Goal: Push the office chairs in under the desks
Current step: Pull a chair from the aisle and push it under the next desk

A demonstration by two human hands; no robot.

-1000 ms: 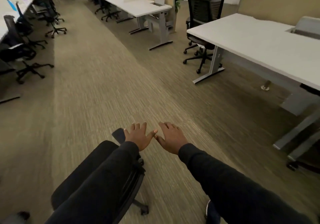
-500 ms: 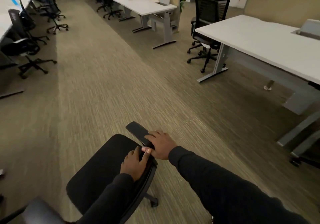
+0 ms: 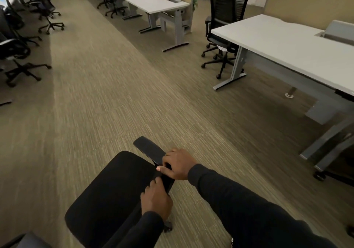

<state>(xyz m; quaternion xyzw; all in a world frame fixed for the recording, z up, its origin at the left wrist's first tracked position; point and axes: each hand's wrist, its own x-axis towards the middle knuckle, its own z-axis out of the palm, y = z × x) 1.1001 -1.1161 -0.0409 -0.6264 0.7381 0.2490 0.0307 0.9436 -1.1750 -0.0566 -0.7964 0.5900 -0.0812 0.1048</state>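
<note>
Clearly the step in hand is steering a loose office chair toward a desk: both hands are clamped on its near-side armrest, the right hand wrapped over the pad, the left hand gripping just behind it. The chair stands out in the open aisle, well apart from the white desk to its right. Next, I judge, it needs turning and rolling right toward that desk's open side. Underfoot is striped carpet; beyond the chair, rows of desks and other chairs line both sides.
</note>
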